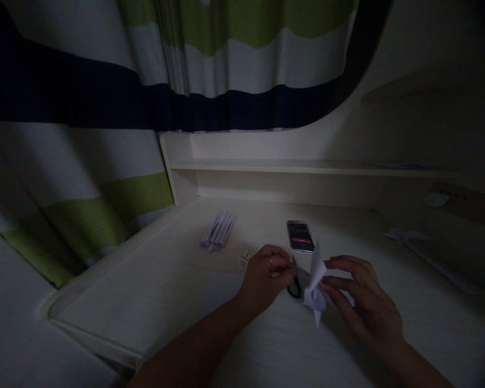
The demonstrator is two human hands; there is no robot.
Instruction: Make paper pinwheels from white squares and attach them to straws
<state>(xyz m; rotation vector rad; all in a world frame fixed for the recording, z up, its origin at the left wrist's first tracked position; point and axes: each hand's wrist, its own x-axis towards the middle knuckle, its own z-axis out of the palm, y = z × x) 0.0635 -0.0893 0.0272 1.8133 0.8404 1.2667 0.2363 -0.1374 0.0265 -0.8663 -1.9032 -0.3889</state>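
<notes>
Two bare hands work over one counter [165,312], and one smartphone [301,237] on it serves as the landmark. Nearer the camera than the smartphone and slightly to its right, one white paper pinwheel [316,280] is held up off the counter. The right hand [359,302] pinches it near its centre between thumb and fingertips. The left hand [267,275], nearer the camera and to the left of the smartphone, wears one gold ring [271,261]; its thumb and fingers are narrowed together. One slender pale strip [303,273] shows between these fingers and the pinwheel, but whether they grip it I cannot tell.

Just on the near side of the smartphone lies one pair of scissors [295,288] with dark handles, partly covered by the left hand. To the left of the smartphone is one bundle of rolled paper sticks [218,231], too tightly packed to count. Between bundle and left hand sits one cluster of small pale pieces [243,261], number unclear, with one flat paper sheet [224,285] nearer the camera. Well to the right of the smartphone lies a second pinwheel [404,235] on one long stick [438,264]. Beyond the smartphone runs one shelf [307,166], with striped curtains [234,70] above.
</notes>
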